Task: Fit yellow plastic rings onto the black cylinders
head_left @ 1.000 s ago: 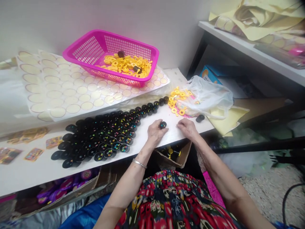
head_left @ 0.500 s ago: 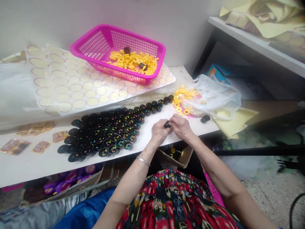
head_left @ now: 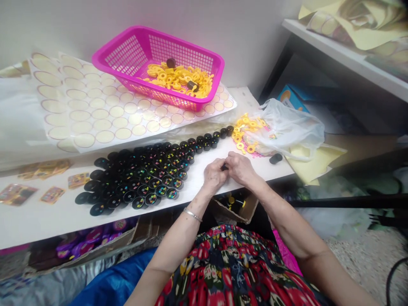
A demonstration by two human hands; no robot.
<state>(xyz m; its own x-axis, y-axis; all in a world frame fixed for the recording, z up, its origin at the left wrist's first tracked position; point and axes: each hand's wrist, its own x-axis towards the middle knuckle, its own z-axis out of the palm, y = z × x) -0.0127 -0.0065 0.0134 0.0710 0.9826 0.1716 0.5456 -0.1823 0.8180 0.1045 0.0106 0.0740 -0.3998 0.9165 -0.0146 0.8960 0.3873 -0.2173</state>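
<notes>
My left hand (head_left: 213,174) and my right hand (head_left: 241,168) meet over the white table (head_left: 44,216) near its front edge, fingers pinched together on one small black cap (head_left: 225,167), mostly hidden between them. Just left of my hands lies a big patch of black round caps (head_left: 143,178) with coloured dots, laid side by side. A row of black caps (head_left: 207,139) runs up toward loose yellow rings (head_left: 244,129). One single black cap (head_left: 276,158) lies to the right of my right hand.
A pink basket (head_left: 127,51) with yellow rings stands at the back on sheets of round stickers (head_left: 95,110). A clear plastic bag (head_left: 287,123) lies right. Small printed cards (head_left: 51,193) lie at left. An open cardboard box (head_left: 234,206) sits under the table edge; a shelf (head_left: 344,59) stands right.
A second ago my left hand held the cap alone with my right hand apart beside it. My hands have come together and both now pinch the cap. The view shifted slightly.
</notes>
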